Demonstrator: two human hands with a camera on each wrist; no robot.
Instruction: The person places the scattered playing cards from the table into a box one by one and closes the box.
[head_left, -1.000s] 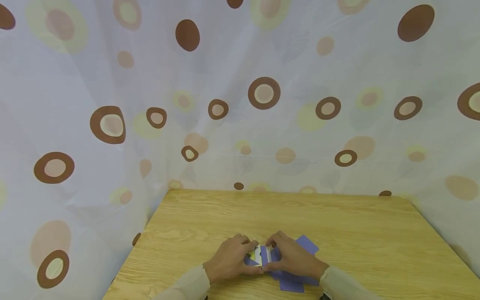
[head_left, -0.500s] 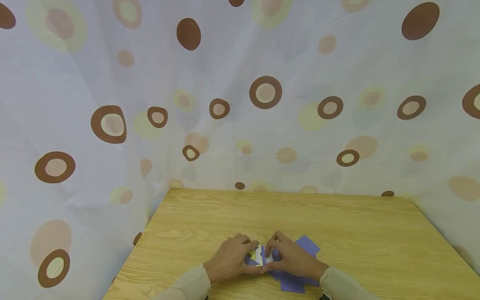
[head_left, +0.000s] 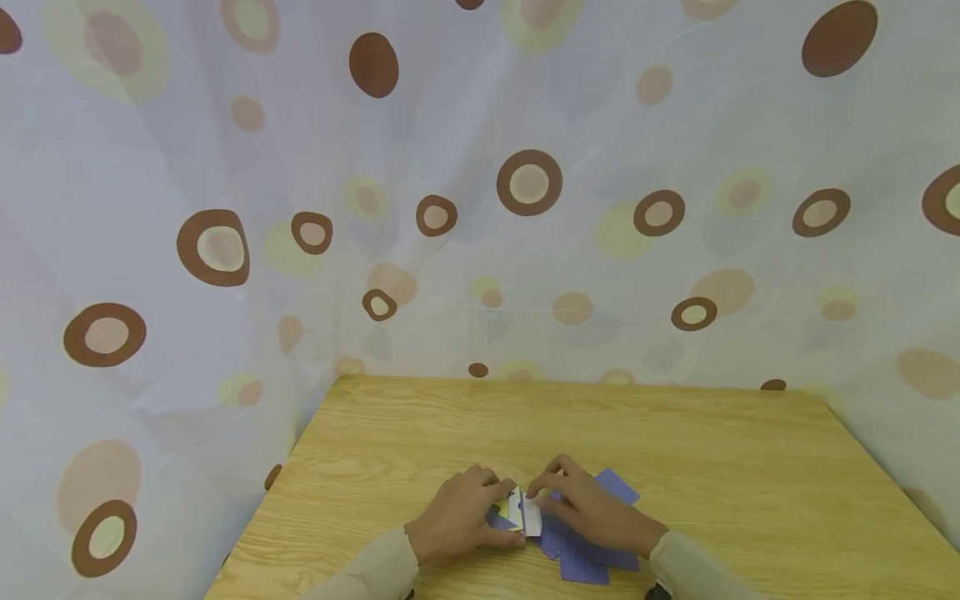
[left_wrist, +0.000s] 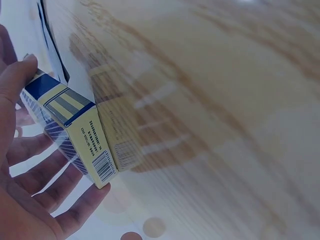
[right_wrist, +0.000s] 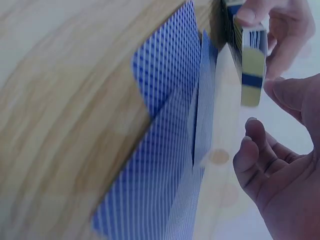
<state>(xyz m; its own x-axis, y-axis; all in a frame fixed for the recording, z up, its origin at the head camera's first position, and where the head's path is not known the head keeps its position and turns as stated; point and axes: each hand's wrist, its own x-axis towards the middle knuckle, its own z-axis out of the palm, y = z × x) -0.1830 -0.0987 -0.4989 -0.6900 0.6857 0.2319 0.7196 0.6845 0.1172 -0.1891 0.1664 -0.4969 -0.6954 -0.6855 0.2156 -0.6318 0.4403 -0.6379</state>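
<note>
My left hand (head_left: 453,517) grips a small playing-card box (left_wrist: 75,117), thumb at one side and fingers at the other. The carton is yellow, white and blue, with a barcode on one end. Its lid flap (right_wrist: 252,75) sticks out at the end toward my right hand (head_left: 588,508), and card edges show inside the mouth in the right wrist view. The right hand's fingers are loosely bent beside that flap, thumb and fingertips apart with nothing between them. Under and beside the right hand lie several blue-checked playing cards (head_left: 587,567), backs up, overlapping one another.
The wooden table (head_left: 420,417) stretches behind and to both sides of the hands. A white curtain (head_left: 465,267) with brown and yellow spots hangs along its back and sides.
The right fingers and thumb have drawn back from the box's end, slightly up and to the right. More of the pale flap shows now. The left hand keeps its grip on the box.
</note>
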